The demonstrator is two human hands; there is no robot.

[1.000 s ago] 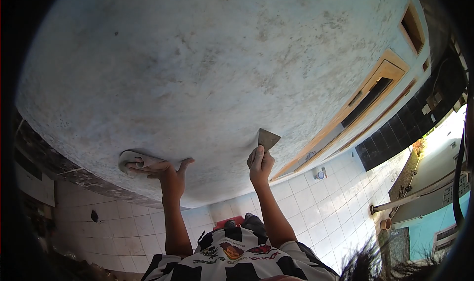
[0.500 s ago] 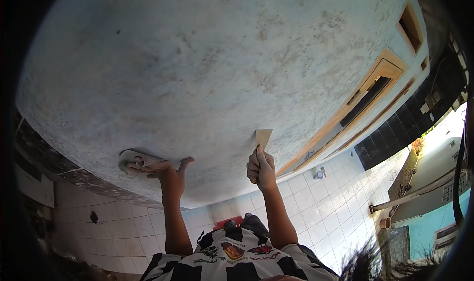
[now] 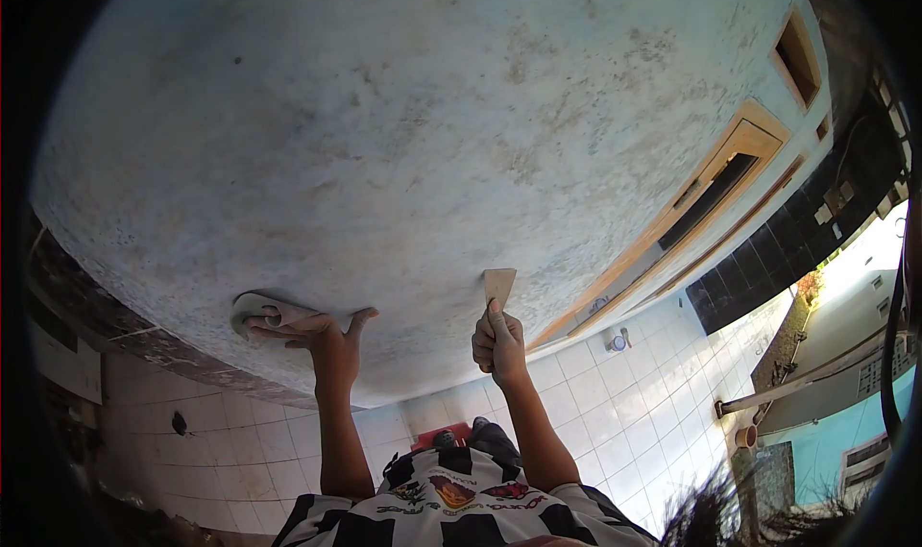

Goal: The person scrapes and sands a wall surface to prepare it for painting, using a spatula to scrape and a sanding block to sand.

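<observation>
A large wall (image 3: pixel 403 163), pale blue-white with grey smudged patches, fills most of the view. On its lower left, my left hand (image 3: pixel 305 328) presses a folded piece of sandpaper (image 3: pixel 269 309) flat, fingers over it and thumb stretched out to the right. My right hand (image 3: pixel 498 340) is wrapped round the handle of a putty knife (image 3: pixel 499 283), thumb lying along it. The knife's wide blade points up and overlaps the wall in this view. Pale dust covers the fingers of the right hand.
A wooden door frame (image 3: pixel 663 225) runs along the wall's right side. Below is a white tiled floor (image 3: pixel 615 413) with a small cup-like container (image 3: pixel 615 341) on it. Something red (image 3: pixel 444 436) lies by my feet. Dark wall tiles (image 3: pixel 768 249) stand farther right.
My right hand has moved slightly left and down with the putty knife. The left hand stays in nearly the same place on the sandpaper.
</observation>
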